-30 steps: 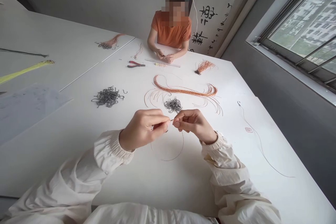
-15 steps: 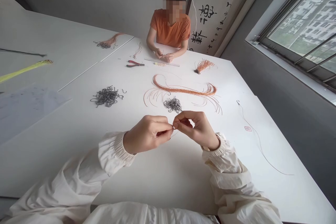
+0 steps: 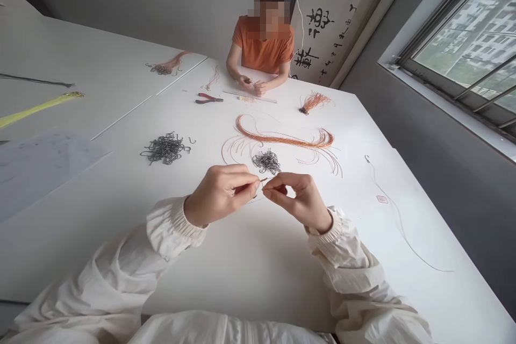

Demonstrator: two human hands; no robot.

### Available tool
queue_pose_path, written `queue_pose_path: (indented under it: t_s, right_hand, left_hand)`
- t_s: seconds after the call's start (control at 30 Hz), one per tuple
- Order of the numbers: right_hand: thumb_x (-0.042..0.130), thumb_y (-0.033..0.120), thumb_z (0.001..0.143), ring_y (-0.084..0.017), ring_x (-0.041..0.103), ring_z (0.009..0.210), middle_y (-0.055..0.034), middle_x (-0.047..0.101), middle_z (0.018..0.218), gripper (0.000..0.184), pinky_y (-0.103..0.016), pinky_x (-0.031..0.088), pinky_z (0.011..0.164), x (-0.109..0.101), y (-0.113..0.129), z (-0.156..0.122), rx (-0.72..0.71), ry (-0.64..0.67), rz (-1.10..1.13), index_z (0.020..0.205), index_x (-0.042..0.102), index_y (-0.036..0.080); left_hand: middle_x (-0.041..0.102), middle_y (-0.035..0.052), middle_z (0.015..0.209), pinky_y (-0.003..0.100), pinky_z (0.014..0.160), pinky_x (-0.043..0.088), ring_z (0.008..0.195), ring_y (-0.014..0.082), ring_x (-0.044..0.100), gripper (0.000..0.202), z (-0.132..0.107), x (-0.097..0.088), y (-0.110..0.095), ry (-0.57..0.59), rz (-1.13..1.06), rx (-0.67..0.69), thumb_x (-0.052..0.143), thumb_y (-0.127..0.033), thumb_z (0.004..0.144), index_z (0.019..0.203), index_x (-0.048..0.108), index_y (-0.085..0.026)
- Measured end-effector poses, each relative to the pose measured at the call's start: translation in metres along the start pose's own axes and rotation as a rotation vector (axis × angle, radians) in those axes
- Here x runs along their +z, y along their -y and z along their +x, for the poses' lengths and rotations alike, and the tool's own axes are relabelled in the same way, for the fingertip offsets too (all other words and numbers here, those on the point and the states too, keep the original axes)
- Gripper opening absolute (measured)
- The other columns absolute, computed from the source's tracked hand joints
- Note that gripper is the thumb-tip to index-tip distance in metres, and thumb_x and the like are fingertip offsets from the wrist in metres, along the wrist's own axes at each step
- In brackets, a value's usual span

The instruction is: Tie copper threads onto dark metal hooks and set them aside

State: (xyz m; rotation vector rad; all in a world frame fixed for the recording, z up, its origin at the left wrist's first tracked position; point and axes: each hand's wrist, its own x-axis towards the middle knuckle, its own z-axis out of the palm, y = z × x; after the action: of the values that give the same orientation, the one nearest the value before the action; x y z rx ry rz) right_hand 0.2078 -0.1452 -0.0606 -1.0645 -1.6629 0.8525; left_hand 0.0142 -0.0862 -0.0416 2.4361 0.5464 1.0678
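My left hand (image 3: 220, 196) and my right hand (image 3: 298, 201) hover over the white table, pinching a thin copper wire (image 3: 264, 179) between thumbs and fingertips. Its fine end shows in the gap between them, and the fingers hide the rest. Just beyond my hands lies a tangled pile of small dark metal hooks (image 3: 266, 162). Behind that, a long bundle of copper wires (image 3: 282, 140) curves across the table. Neither hand touches either one.
A second pile of dark hooks (image 3: 164, 149) lies to the left. At the far side, a seated person's hands (image 3: 252, 85) work near a ruler (image 3: 250, 98) and red-handled pliers (image 3: 208, 98). Copper tufts (image 3: 314, 102) and a long hooked wire (image 3: 387, 204) lie on the table.
The large wire loop below my hands a second ago no longer shows. My hands have drawn slightly apart since half a second ago, and the left has moved up.
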Motion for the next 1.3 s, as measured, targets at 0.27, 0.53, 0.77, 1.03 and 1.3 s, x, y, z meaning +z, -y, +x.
queue_pose_path:
  t_s: [0.27,0.53,0.77,1.03,1.3]
  right_hand:
    - [0.059,0.013,0.085,-0.008,0.045,0.059,-0.0025,0.061,0.07,0.011,-0.023,0.042,0.058,-0.003,0.016,-0.004,-0.169,-0.052,-0.262,0.085,0.07,0.015]
    - [0.069,0.021,0.079,-0.008,0.048,0.057,-0.0026,0.063,0.07,0.009,-0.022,0.036,0.053,-0.018,-0.005,0.016,0.301,0.194,0.359,0.078,0.066,0.012]
    - [0.072,0.022,0.078,-0.006,0.044,0.048,0.0035,0.051,0.053,0.014,-0.021,0.029,0.048,-0.015,-0.023,0.017,0.346,0.291,0.628,0.078,0.063,0.012]
    - [0.068,0.031,0.086,-0.005,0.038,0.044,0.0075,0.043,0.048,0.019,-0.02,0.029,0.045,0.013,-0.003,0.003,0.22,-0.064,0.501,0.085,0.057,0.016]
    - [0.067,0.035,0.085,-0.005,0.031,0.044,0.0072,0.038,0.047,0.022,-0.021,0.026,0.043,0.009,-0.001,0.001,0.173,-0.118,0.394,0.08,0.059,0.015]
  left_hand:
    - [0.047,-0.0017,0.057,0.023,0.051,0.034,0.052,0.0076,0.04,0.028,-0.003,0.007,0.001,0.1,0.009,0.044,0.056,-0.008,0.087,0.06,0.059,-0.013]
    - [0.048,-0.0006,0.059,0.023,0.05,0.035,0.051,0.0073,0.038,0.027,-0.004,0.008,-0.007,0.135,-0.088,0.073,0.054,-0.009,0.089,0.063,0.063,-0.013]
    - [0.051,-0.0007,0.058,0.023,0.049,0.035,0.051,0.0078,0.04,0.022,-0.002,0.004,-0.007,0.017,-0.095,0.076,0.059,-0.008,0.086,0.066,0.065,-0.014]
    - [0.052,-0.0009,0.059,0.024,0.052,0.036,0.053,0.0083,0.041,0.019,-0.001,0.004,-0.003,-0.105,-0.075,-0.008,0.06,-0.009,0.085,0.069,0.068,-0.014]
    - [0.066,0.0041,0.067,0.022,0.05,0.046,0.053,0.0097,0.053,0.023,0.004,-0.005,-0.006,0.102,-0.479,-0.376,0.055,-0.02,0.091,0.079,0.073,-0.011]
